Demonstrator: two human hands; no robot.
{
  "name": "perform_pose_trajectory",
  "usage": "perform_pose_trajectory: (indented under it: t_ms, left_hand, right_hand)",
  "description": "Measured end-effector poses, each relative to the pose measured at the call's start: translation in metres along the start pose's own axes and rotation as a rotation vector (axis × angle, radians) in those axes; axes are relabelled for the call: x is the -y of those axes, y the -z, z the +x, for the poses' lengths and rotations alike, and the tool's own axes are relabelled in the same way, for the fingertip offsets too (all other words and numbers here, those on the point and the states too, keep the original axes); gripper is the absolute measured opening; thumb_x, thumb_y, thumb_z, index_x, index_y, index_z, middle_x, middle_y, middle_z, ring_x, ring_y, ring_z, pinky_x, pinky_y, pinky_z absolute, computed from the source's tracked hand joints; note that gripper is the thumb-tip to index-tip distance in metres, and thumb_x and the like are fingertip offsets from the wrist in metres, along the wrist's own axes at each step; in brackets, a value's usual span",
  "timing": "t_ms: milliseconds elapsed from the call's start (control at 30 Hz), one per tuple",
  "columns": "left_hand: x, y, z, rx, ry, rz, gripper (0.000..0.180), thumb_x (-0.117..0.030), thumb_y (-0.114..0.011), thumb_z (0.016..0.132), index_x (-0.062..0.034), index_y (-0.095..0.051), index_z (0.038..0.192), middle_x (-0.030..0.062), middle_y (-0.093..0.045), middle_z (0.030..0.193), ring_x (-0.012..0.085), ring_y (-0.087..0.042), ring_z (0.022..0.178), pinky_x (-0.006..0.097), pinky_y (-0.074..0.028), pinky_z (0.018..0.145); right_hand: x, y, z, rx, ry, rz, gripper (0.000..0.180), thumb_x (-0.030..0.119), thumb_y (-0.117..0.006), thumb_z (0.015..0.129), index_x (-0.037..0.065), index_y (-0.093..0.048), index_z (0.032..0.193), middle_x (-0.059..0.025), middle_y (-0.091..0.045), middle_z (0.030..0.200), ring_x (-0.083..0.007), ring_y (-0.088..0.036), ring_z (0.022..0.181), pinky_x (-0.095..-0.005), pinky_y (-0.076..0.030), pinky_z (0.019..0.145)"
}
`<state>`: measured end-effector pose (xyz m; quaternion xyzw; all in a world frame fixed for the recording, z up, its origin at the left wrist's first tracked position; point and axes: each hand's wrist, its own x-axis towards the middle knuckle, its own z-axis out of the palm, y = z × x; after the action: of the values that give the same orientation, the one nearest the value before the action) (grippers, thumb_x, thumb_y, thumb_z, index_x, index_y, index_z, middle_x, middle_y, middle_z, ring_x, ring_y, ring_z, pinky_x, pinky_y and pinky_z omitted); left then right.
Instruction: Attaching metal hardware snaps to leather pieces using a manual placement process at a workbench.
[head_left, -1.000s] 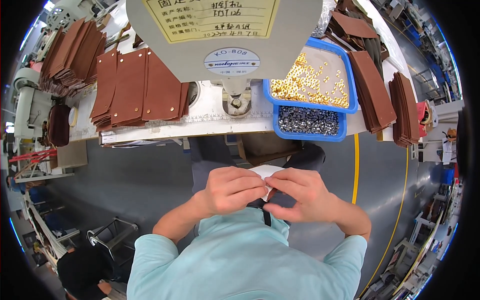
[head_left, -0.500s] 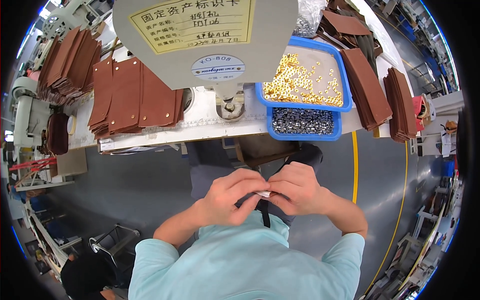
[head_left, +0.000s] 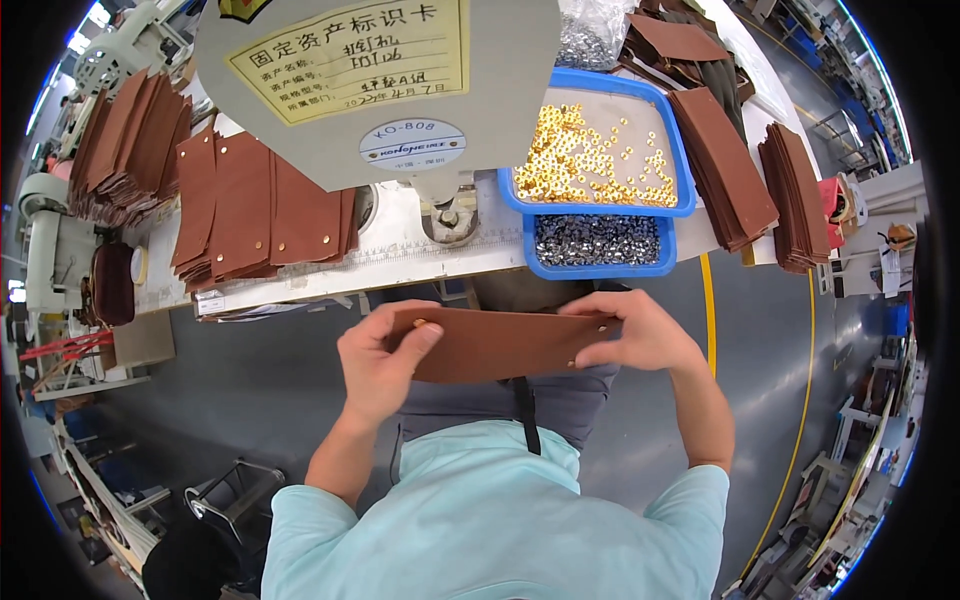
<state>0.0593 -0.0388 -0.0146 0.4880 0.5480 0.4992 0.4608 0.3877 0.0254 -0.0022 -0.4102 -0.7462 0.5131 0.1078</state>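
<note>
A brown leather-like panel (head_left: 490, 345) is stretched level over my lap, below the table's front edge. My left hand (head_left: 385, 355) pinches its left end, thumb on top beside a gold rivet. At the other end my right hand (head_left: 640, 330) grips the panel, with small metal rivets showing by the fingers. Beyond it stands a riveting machine (head_left: 330, 150) with a pale head and a yellow label. A blue tray (head_left: 690, 190) of gold ring-shaped pieces sits right of the machine, above a second blue tray (head_left: 600, 272) of dark metal pieces.
Riveted brown panels (head_left: 240, 210) are piled left of the machine, with another brown stack (head_left: 130, 140) farther left. Two more stacks of brown strips (head_left: 720, 170) lie at the right of the white table (head_left: 490, 255). A metal-framed cart (head_left: 235, 500) stands behind on the left.
My hands were close together over a small folded whitish edge. They have moved apart and forward, and the brown panel is now spread between them. The view has shifted slightly.
</note>
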Motion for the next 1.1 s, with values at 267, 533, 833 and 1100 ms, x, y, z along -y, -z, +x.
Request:
perform_pose_trajectory:
  t_ms: [267, 533, 833, 1100]
  left_hand:
    - [0.033, 0.024, 0.002, -0.058, 0.282, -0.371, 0.017, -0.007, -0.074, 0.096, 0.0031, -0.070, 0.110, 0.0063, -0.075, 0.099, 0.0105, -0.069, 0.087, 0.027, -0.057, 0.081]
    - [0.032, 0.056, -0.011, 0.188, 0.282, -1.344, 0.091, -0.062, -0.070, 0.092, -0.0086, -0.036, 0.158, 0.0144, -0.052, 0.151, 0.0254, -0.057, 0.132, 0.047, -0.049, 0.105]
    - [0.022, 0.061, 0.017, -0.358, -0.010, -0.555, 0.050, 0.003, -0.065, 0.097, -0.0019, -0.050, 0.144, 0.0090, -0.063, 0.138, 0.0194, -0.060, 0.127, 0.037, -0.047, 0.111]
    - [-0.032, 0.179, 0.160, -0.096, 0.135, -0.270, 0.055, 0.002, -0.063, 0.098, -0.0014, -0.048, 0.150, 0.0140, -0.066, 0.133, 0.0216, -0.066, 0.118, 0.037, -0.056, 0.101]
  right_hand:
    - [-0.012, 0.000, 0.000, -0.155, -0.188, 0.485, 0.019, 0.010, -0.080, 0.091, -0.005, -0.075, 0.102, -0.0054, -0.074, 0.086, -0.0086, -0.067, 0.078, -0.0260, -0.057, 0.070]
    - [-0.010, -0.045, 0.011, -0.377, 0.012, 0.574, 0.017, 0.009, -0.071, 0.098, -0.006, -0.074, 0.105, -0.0041, -0.074, 0.085, -0.0086, -0.066, 0.074, -0.0255, -0.056, 0.068]
    - [0.027, -0.138, 0.069, -0.094, 0.055, 0.719, 0.046, 0.005, -0.070, 0.098, 0.000, -0.059, 0.142, -0.0081, -0.075, 0.113, -0.0139, -0.073, 0.092, -0.0297, -0.060, 0.084]
    - [0.004, -0.117, 0.047, 0.028, 0.003, 0.110, 0.041, 0.008, -0.075, 0.091, -0.001, -0.068, 0.130, -0.0141, -0.079, 0.105, -0.0178, -0.076, 0.089, -0.0306, -0.060, 0.083]
